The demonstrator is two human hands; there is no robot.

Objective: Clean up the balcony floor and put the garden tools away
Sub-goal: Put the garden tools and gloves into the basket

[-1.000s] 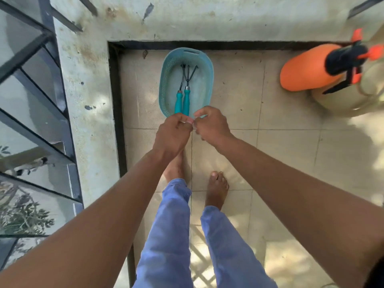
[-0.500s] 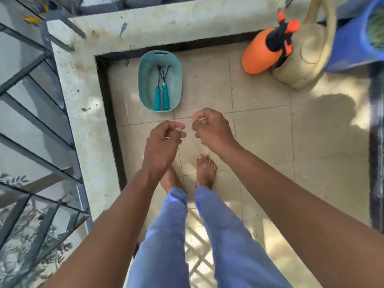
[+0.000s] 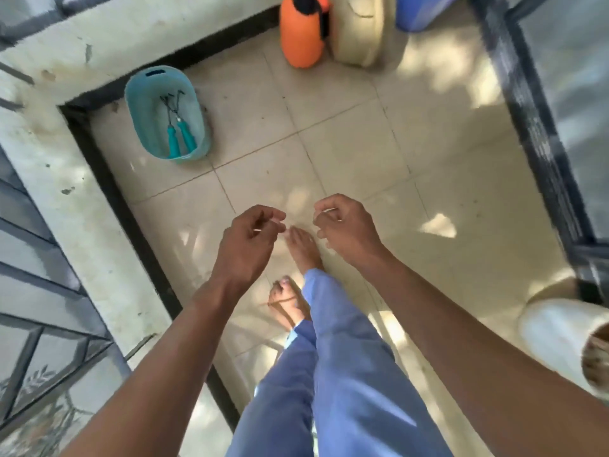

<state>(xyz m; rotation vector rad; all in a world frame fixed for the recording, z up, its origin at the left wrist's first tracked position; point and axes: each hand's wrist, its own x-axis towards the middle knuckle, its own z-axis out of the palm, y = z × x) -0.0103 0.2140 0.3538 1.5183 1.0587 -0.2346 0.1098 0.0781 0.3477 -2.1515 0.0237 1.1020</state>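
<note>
A teal plastic basket [image 3: 145,90] stands on the tiled floor in the far left corner, against the low wall. Two garden tools with teal handles [image 3: 180,136] and dark metal prongs lie side by side inside it. My left hand [image 3: 248,245] and my right hand [image 3: 346,232] hang in mid-air over the floor, well back from the basket. Their fingers are loosely curled and hold nothing. My bare feet show below the hands.
An orange pressure sprayer [image 3: 301,34], a beige watering can [image 3: 359,31] and a blue pot [image 3: 418,11] stand at the far wall. A white pot [image 3: 560,338] sits at the right edge. A dark door frame [image 3: 540,133] runs along the right, a metal railing [image 3: 39,278] along the left.
Both hands have let go of the basket rim and drawn back and apart. I have stepped away, so the basket now lies farther off to the left.
</note>
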